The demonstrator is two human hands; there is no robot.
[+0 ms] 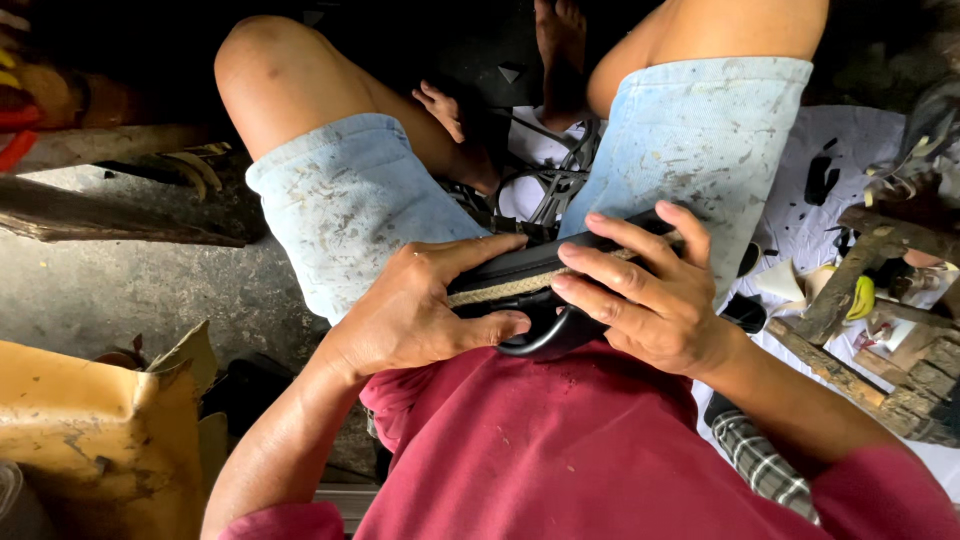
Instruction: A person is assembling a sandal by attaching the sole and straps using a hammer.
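Note:
A black sandal [520, 268] with a tan woven band along its sole edge lies across my lap, between my knees. My left hand [425, 310] grips its left end, thumb on top and fingers curled under the edge. My right hand [645, 290] clasps the right part, with fingers spread over the top of the sole. A black strap loop [540, 345] hangs below the sole, between both hands. The sandal's right end is hidden under my right hand.
My legs in pale blue shorts [350, 210] frame the lap. A white sheet [850, 170] with black scraps lies to the right, beside wooden pieces [850, 290]. A torn yellow cardboard box [100, 430] sits at lower left, rough planks [90, 215] upper left.

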